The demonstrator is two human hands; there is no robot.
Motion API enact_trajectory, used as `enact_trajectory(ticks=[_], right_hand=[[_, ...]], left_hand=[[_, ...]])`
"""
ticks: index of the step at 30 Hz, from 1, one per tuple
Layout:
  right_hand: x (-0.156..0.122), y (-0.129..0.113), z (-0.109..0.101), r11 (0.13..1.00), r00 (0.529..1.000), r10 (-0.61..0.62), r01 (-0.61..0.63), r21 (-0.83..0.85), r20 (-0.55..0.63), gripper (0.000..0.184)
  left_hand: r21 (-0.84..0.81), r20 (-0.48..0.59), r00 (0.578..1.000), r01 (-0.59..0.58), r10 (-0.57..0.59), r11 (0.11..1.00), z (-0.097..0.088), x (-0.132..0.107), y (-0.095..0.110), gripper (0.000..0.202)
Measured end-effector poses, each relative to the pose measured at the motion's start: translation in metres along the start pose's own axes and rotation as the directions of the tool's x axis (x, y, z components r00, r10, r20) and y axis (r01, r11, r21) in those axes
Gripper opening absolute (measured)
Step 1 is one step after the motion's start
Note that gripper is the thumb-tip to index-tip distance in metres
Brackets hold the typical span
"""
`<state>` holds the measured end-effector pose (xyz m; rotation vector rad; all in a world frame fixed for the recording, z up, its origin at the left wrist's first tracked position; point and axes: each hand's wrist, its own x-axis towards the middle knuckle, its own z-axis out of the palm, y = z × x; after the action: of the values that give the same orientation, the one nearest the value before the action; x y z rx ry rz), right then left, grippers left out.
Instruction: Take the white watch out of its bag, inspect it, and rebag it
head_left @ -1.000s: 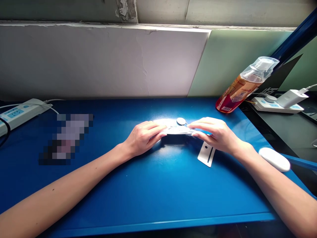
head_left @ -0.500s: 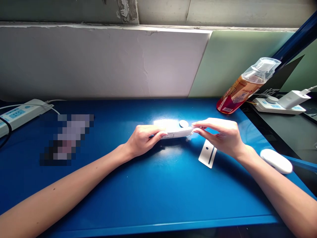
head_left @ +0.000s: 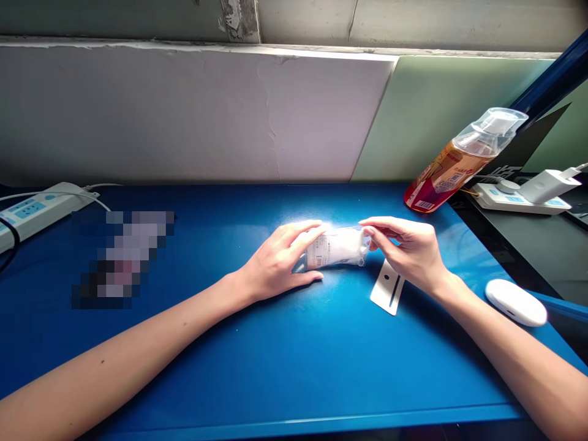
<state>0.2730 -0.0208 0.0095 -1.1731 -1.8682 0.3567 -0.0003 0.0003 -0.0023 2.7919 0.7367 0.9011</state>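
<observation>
A small clear plastic packet (head_left: 340,246) with white contents and a printed barcode label lies sideways at the middle of the blue table. My left hand (head_left: 280,260) curves around its left end, fingers along the top edge and thumb by the lower edge. With thumb and index finger, my right hand (head_left: 407,245) pinches the clear right end of the wrapper. Just below the right hand lies a flat white card (head_left: 387,289) with a round hole and a dark slot, its upper end partly covered.
A white rounded case (head_left: 516,302) sits by the table's right edge. An orange-red bottle (head_left: 448,174) with a clear cap stands at the back right. Power strips lie at left (head_left: 34,211) and right (head_left: 519,199). A blurred-out item (head_left: 133,254) is on the left.
The packet has turned from nearly edge-on to showing its labelled face, lower on the table. My left hand has opened wider around it. The right hand still pinches its right end.
</observation>
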Motion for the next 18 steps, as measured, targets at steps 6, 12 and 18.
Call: enact_trajectory(ticks=[6,12,18], right_hand=[[0.0022,0.0061,0.0032,0.994,0.995,-0.019,0.030,-0.109,0.095,0.019],[0.0027,0.0081,0.0009,0.937,0.939,-0.213,0.275,-0.217,0.269,0.028],[-0.0006,0.0043,-0.0005,0.919,0.860,-0.191,0.326,-0.222,0.473,0.060]], left_hand=[[0.007,0.085,0.993,0.087,-0.087,0.996,0.0040,-0.0001,-0.0029,0.072],[0.020,0.118,0.987,0.111,-0.113,0.994,0.0029,0.0031,-0.0026,0.062],[0.026,0.166,0.974,0.151,-0.153,0.988,0.0017,0.0048,-0.0022,0.059]])
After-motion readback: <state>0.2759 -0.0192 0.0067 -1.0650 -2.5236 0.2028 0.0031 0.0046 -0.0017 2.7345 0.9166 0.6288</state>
